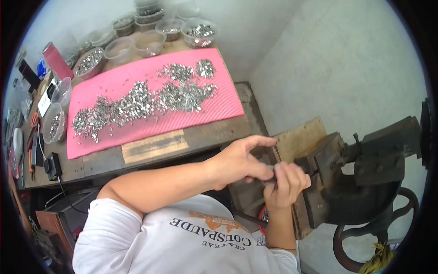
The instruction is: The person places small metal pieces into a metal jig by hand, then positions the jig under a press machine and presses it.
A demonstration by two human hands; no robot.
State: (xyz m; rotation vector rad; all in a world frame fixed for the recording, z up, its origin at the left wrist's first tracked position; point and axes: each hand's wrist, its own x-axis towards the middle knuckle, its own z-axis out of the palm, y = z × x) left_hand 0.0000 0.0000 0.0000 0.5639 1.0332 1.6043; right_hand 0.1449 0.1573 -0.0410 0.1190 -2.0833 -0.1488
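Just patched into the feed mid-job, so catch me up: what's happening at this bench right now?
A person in a white shirt has both hands together at a dark cast-iron press. The left hand and right hand pinch a small dark metal piece beside its jaws. On the wooden table behind, heaps of small silvery metal parts lie on a pink ribbed mat, with clear plastic tubs of more parts beyond.

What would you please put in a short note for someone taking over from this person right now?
Left hand: fingers pinched on a small dark part, too hidden to identify.
Right hand: closed on the same part, by the dark press.
Supply: loose silver metal pieces cover the pink mat; more sit in clear tubs at the bench's far edge.
Done: cannot tell how many.
Left: a large pile on the mat.
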